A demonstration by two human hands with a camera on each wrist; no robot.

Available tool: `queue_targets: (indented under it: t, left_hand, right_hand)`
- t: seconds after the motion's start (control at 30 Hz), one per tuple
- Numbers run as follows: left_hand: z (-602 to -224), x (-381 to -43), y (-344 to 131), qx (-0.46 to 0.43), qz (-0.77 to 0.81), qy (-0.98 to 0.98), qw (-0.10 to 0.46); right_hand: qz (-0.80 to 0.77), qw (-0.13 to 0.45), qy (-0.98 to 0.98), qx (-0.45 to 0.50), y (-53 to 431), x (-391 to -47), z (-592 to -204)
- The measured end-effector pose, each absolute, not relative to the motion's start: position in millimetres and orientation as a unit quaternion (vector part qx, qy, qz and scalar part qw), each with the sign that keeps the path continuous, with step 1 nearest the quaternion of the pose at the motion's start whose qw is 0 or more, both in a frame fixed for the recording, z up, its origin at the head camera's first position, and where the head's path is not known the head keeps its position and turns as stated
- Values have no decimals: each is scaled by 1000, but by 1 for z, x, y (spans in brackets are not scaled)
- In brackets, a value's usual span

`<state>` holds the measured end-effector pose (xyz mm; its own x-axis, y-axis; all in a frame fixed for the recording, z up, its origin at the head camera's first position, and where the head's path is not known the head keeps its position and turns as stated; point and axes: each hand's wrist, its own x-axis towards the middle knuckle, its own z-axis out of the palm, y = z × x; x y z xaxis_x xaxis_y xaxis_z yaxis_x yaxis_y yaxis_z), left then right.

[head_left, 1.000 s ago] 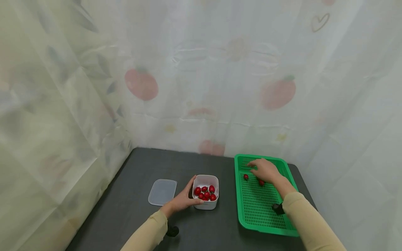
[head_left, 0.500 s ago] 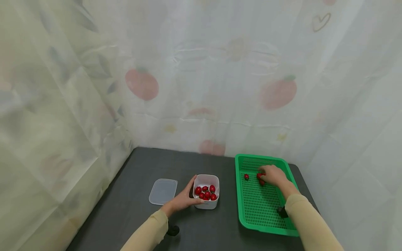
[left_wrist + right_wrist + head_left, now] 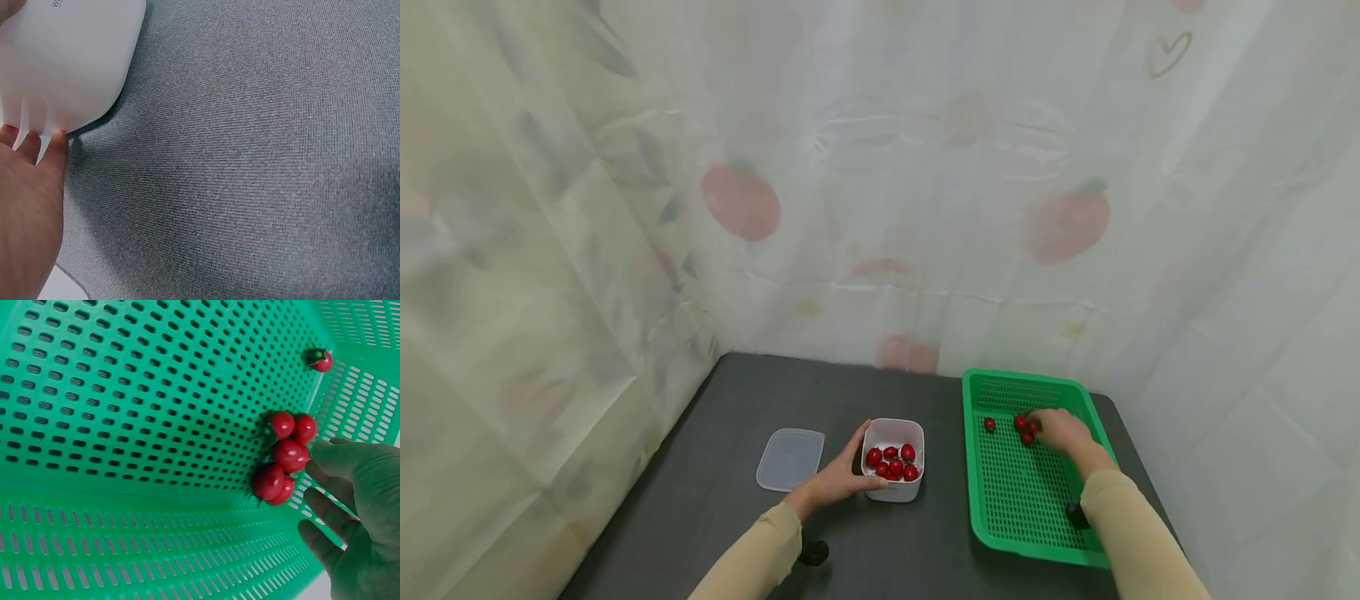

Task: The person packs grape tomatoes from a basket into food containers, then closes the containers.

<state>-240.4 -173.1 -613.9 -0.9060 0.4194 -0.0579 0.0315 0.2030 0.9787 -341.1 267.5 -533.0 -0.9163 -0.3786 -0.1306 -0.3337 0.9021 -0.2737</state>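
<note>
My left hand (image 3: 837,477) grips the side of a white square plastic container (image 3: 891,493), thumb along its near side and fingers at the far left. Several red cherry tomatoes (image 3: 895,467) lie inside it. In the left wrist view, fingertips press the container's smooth wall (image 3: 81,69). My right hand (image 3: 1063,433) reaches into a green perforated basket (image 3: 972,467). Thumb and fingers are spread at a cluster of cherry tomatoes (image 3: 287,455), the thumb tip (image 3: 322,453) right beside one. Another cherry tomato (image 3: 322,360) lies apart from the cluster.
A translucent square lid (image 3: 790,460) lies flat on the dark table (image 3: 730,492), left of the container. Behind and at the sides hang pale printed curtains (image 3: 880,192). The basket's raised rim surrounds the right hand's work.
My right hand has come from the basket's back part toward me and to the right, beside the tomato cluster, which shows more now. My left hand stays on the container.
</note>
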Motion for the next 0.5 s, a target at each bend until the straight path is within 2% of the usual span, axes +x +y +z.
queue_targets:
  t: [0.27, 0.5]
  left_hand:
    - [-614, -239, -173, 143, 608, 765, 155]
    - [-614, -240, -172, 146, 608, 765, 155]
  right_hand:
    - [-127, 123, 969, -171, 268, -343, -543]
    - [-112, 126, 970, -174, 266, -342, -547]
